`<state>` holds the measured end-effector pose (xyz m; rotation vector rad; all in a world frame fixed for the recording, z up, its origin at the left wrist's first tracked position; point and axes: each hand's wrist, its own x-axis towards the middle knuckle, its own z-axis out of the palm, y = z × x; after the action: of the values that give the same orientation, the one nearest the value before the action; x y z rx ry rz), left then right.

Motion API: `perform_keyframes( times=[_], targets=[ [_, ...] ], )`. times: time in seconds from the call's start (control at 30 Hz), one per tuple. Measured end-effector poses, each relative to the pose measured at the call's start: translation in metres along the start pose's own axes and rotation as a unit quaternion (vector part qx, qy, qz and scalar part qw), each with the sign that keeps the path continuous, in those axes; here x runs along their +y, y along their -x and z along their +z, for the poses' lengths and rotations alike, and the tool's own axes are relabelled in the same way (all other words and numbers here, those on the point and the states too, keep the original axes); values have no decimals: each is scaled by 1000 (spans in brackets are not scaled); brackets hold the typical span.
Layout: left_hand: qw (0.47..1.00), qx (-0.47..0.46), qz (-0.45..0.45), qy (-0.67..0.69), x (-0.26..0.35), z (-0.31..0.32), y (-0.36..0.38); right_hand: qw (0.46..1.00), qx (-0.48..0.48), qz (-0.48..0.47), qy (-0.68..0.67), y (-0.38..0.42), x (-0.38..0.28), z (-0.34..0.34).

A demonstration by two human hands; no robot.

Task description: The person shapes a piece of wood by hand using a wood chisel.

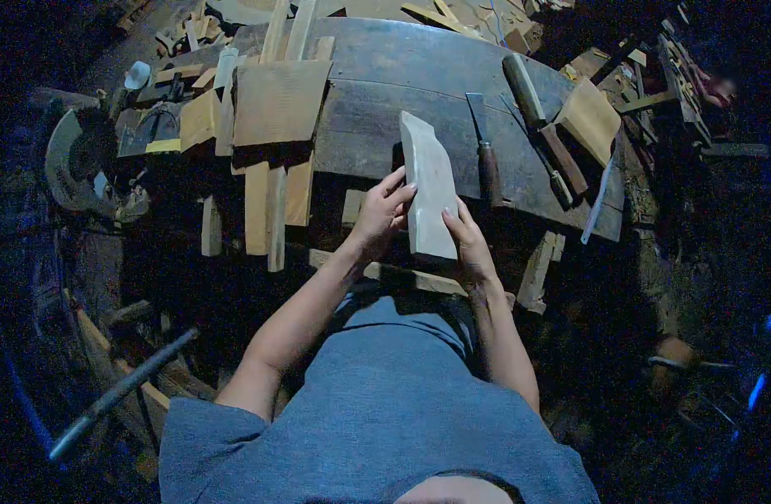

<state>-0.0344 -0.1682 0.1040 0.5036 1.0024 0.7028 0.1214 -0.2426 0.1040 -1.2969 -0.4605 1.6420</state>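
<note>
Between my two hands is a pale wooden block (431,189), tilted up, with a curved, shaped upper end. My left hand (384,212) grips its left edge, fingers against the side. On the lower right edge, my right hand (471,244) has its thumb on the face and its fingers partly hidden behind. A chisel (489,168) with a dark handle lies on the workbench (377,67), just right of the block. Farther right lie a mallet-like tool (547,126) with a long wooden body and a thin dark tool (536,151).
Boards (283,101) are stacked at the bench's left, some sticking out past its front edge. A wood block (589,120) and a metal ruler-like strip (599,197) are at the right. A round machine guard (66,160) stands far left. A metal pipe (125,393) slants at lower left.
</note>
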Motion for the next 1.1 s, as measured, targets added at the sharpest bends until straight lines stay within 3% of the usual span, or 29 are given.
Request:
perform_keyframes(
  times=[0.23, 0.33, 0.63, 1.1],
  targets=[
    [992, -101, 4, 81, -6, -6, 10, 996, 3, 26, -84, 26, -18, 9],
    [993, -72, 8, 97, 4, 14, 28, 995, 10, 9, -95, 32, -19, 13],
    [973, -194, 30, 118, 18, 3, 30, 996, 25, -79, 21, 44, -34, 25],
    [974, -210, 32, 85, 33, 2, 42, 986, 39, -136, 94, 45, -43, 31]
  ],
)
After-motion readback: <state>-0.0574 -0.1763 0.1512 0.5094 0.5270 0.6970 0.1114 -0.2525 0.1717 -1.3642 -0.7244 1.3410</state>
